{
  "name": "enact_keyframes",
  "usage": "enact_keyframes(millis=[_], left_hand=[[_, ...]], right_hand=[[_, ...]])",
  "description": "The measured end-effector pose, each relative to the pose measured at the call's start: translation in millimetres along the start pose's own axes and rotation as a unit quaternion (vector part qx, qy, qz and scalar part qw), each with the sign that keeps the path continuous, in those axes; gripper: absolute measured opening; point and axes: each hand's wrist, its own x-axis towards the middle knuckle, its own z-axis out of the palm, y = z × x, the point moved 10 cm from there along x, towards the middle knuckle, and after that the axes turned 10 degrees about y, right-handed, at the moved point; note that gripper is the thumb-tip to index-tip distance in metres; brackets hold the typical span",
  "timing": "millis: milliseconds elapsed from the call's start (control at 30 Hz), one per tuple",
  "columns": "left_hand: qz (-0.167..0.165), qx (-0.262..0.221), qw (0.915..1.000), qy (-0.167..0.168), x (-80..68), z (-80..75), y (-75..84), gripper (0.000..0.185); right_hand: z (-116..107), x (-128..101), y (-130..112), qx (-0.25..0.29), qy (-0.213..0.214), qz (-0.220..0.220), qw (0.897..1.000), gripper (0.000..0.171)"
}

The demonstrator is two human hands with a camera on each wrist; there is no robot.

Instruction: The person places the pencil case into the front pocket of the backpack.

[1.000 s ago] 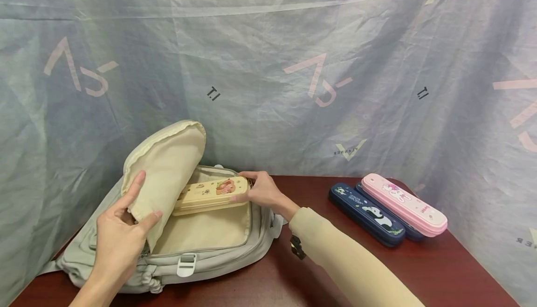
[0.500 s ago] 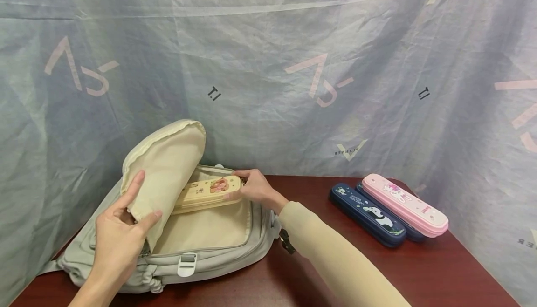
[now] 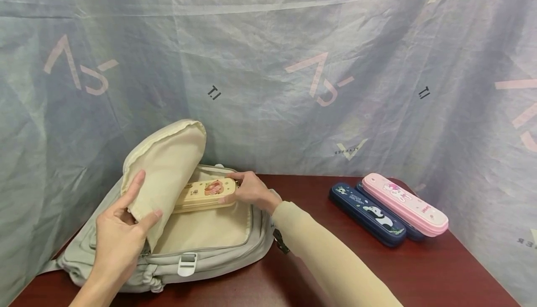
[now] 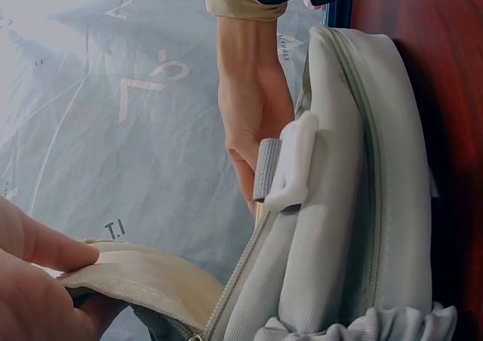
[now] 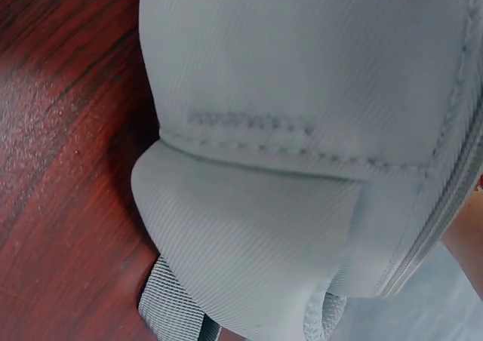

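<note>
Left hand (image 3: 119, 237), lower left of frame, pinches the backpack's cream flap (image 3: 163, 167) upright, thumb against fingers, so the mouth stays open. Right hand (image 3: 249, 190) grips the end of the yellow pencil case (image 3: 205, 194), which sits half under the flap inside the grey backpack (image 3: 218, 255). Navy case (image 3: 367, 214) and pink case (image 3: 404, 203) lie side by side at right on the red table (image 3: 440, 269).

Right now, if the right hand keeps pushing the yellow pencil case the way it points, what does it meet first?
Likely the raised cream flap of the backpack, held up by the left hand. The right hand grips the yellow pencil case, whose far end already sits under it; depth inside is unclear.
</note>
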Motion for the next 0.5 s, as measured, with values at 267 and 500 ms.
enact_keyframes(millis=[267,500], left_hand=[[-0.001,-0.003,1.0,0.006,1.8,-2.0,0.5,0.09],[-0.002,-0.003,1.0,0.003,0.8,-0.1,-0.2,0.09]], right_hand=[[2.0,1.5,0.4,0.013,-0.015,0.001,1.0,0.086],[3.8,-0.6,3.0,0.015,-0.043,-0.009,0.999,0.084]])
